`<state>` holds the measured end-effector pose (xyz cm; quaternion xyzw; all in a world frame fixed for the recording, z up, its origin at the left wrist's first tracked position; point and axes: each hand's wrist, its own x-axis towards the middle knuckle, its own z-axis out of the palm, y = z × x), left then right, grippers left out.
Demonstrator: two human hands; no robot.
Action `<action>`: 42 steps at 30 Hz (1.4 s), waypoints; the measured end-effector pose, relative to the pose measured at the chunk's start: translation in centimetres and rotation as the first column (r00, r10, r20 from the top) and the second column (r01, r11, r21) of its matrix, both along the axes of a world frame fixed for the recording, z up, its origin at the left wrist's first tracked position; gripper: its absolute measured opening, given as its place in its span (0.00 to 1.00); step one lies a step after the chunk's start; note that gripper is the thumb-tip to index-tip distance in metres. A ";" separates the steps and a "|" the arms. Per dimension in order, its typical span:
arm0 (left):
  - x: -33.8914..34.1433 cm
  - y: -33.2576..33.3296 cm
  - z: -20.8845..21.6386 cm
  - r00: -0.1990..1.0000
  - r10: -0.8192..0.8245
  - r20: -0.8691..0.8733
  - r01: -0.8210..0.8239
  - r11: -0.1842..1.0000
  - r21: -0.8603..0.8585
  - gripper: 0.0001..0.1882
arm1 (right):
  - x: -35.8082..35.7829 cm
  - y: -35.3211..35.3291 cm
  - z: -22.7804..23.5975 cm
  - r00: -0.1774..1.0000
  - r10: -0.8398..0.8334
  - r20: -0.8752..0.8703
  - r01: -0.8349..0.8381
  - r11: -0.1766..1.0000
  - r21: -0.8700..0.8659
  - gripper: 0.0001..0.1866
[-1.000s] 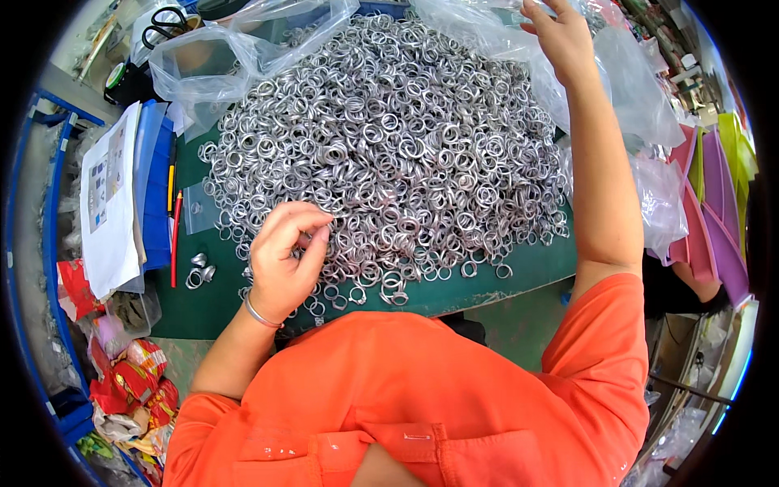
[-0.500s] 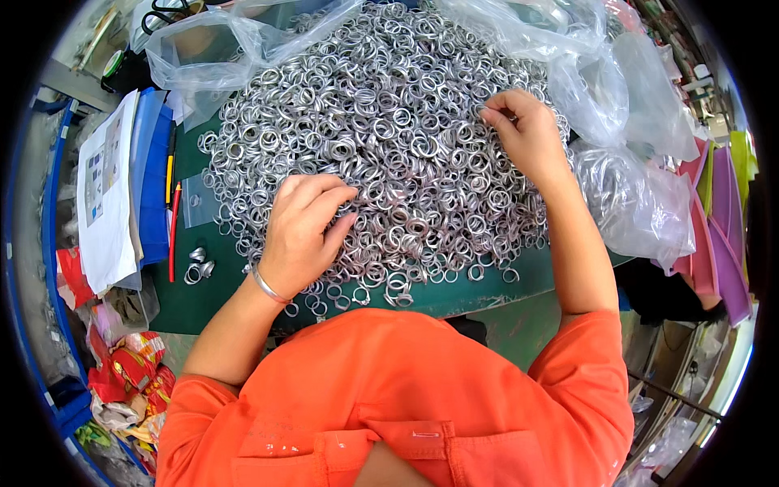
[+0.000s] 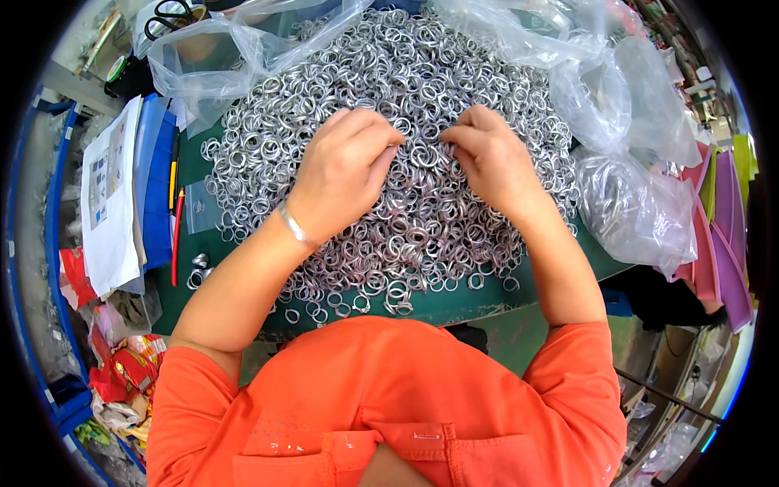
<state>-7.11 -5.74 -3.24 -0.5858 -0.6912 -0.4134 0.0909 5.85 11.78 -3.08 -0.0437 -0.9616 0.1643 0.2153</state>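
A broad heap of silver metal rings covers most of the green tabletop. Over the middle of it, my left hand is closed in a pinch, thumb against fingers, pointing right. My right hand faces it from the other side, its thumb and fingertips also pressed together. A short gap separates the two hands, with rings of the heap showing between. Whatever sits in either pinch is too small or hidden to make out. Some loose rings lie along the heap's near edge.
Clear plastic bags border the heap at the right and back. On the left lie a red pencil, a few separate shiny rings and papers against a blue bin. Black-handled scissors are at the far left.
My left hand has moved right and farther up the heap, and its fingers have come together. My right hand has shifted left and slightly nearer, so the hands are now close together.
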 end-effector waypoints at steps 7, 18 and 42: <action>0.1 1.9 0.5 0.980 -0.009 0.199 0.026 0.996 -0.080 0.05 | 1.5 0.1 0.0 0.990 -0.131 -0.059 0.093 0.894 -0.438 0.06; 4.3 0.0 0.7 -0.509 -0.016 0.861 0.321 0.924 0.206 0.25 | 3.2 -4.3 0.5 0.962 0.044 -0.270 -0.219 0.713 -0.666 0.09; 6.5 -3.8 -3.3 0.986 0.094 -0.135 -0.118 0.977 -0.180 0.07 | 8.4 -6.2 -3.8 0.971 -0.238 -0.035 0.023 0.237 -0.971 0.03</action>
